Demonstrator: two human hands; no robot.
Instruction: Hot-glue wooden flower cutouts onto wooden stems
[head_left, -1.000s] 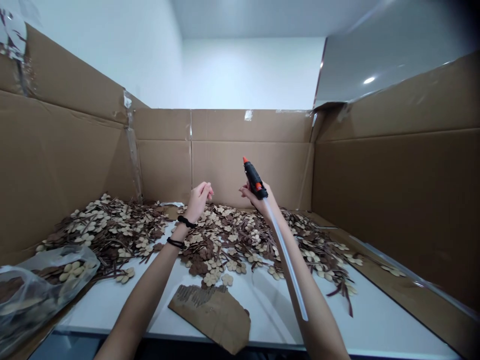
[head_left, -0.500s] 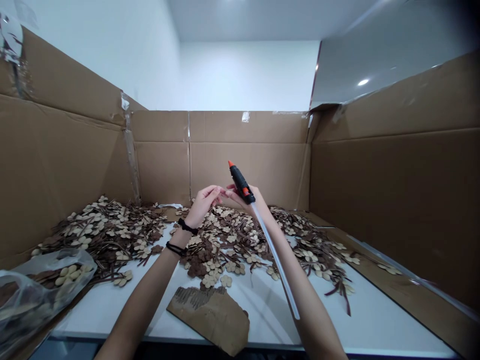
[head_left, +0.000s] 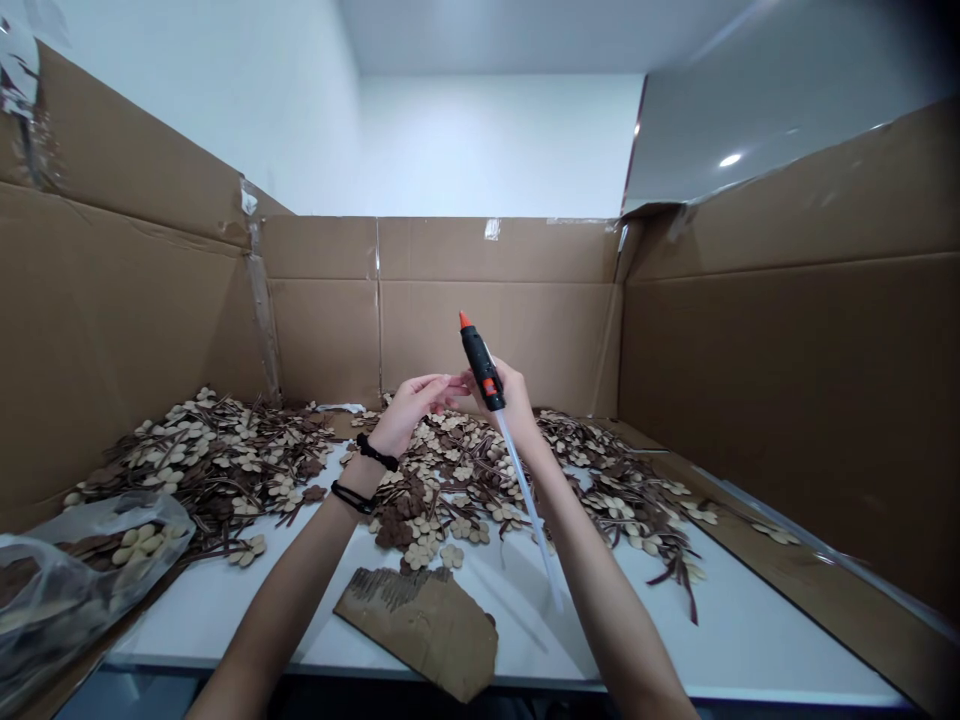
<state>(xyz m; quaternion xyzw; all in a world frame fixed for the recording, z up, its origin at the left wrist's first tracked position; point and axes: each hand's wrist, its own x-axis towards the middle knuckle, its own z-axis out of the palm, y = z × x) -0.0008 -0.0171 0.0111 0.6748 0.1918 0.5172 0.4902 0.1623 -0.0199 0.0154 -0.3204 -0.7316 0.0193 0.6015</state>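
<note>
In the head view my right hand (head_left: 515, 397) is closed around a black hot glue gun (head_left: 478, 358) with an orange nozzle pointing up and away. A long translucent glue stick (head_left: 526, 482) trails from its rear along my forearm. My left hand (head_left: 409, 410), with two black bands at the wrist, has its fingers pinched together and meets the fingers of the right hand. Whatever lies between these fingertips is too small or hidden to make out. Beneath both hands spreads a heap of cream and brown flower-shaped pieces (head_left: 420, 550) with thin brown strips.
A torn cardboard piece (head_left: 431, 630) lies at the front of the white table (head_left: 247, 615). More flower pieces (head_left: 225, 450) are piled at left, beside a clear plastic bag (head_left: 97, 570) of them. Cardboard walls (head_left: 450, 330) enclose the table's back and sides.
The glue gun has turned a little more upright, and its glue stick's tail has swung left. My right fingers have shifted slightly right; the left hand stays nearly in place.
</note>
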